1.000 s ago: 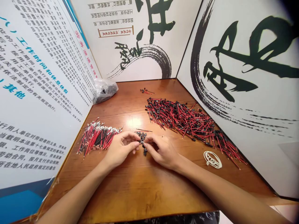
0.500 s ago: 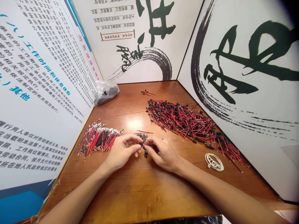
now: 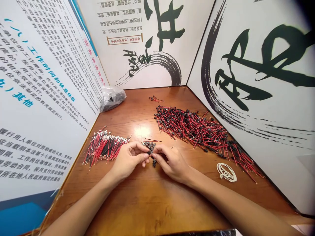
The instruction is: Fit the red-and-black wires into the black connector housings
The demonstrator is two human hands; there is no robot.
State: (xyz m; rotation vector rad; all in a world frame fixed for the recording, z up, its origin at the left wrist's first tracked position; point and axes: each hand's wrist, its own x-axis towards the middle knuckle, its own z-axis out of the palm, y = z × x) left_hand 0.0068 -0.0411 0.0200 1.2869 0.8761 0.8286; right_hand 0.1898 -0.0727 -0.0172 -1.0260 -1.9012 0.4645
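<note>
My left hand [image 3: 129,160] and my right hand [image 3: 171,163] meet at the middle of the wooden table, their fingertips pinching a small black connector [image 3: 150,152] with thin wire. Just beyond and between the hands lies a small heap of black connectors [image 3: 148,145], and a few more [image 3: 154,163] sit just below the fingertips. To the left of my left hand is a bundle of red and black wires with bare metal terminals [image 3: 105,147]. Beyond my right hand spreads a large pile of red and black wires fitted with black connectors [image 3: 194,129].
Printed boards with Chinese text and calligraphy [image 3: 258,82] wall the table [image 3: 157,209] on three sides. A clear plastic bag holding dark parts [image 3: 112,99] lies in the far left corner. A white coiled cord [image 3: 226,172] and a small wire cluster [image 3: 155,99] lie on the table.
The whole scene sits slightly lower in the view as my head shifts. My hands stay together at the same pinch, with only small finger movement.
</note>
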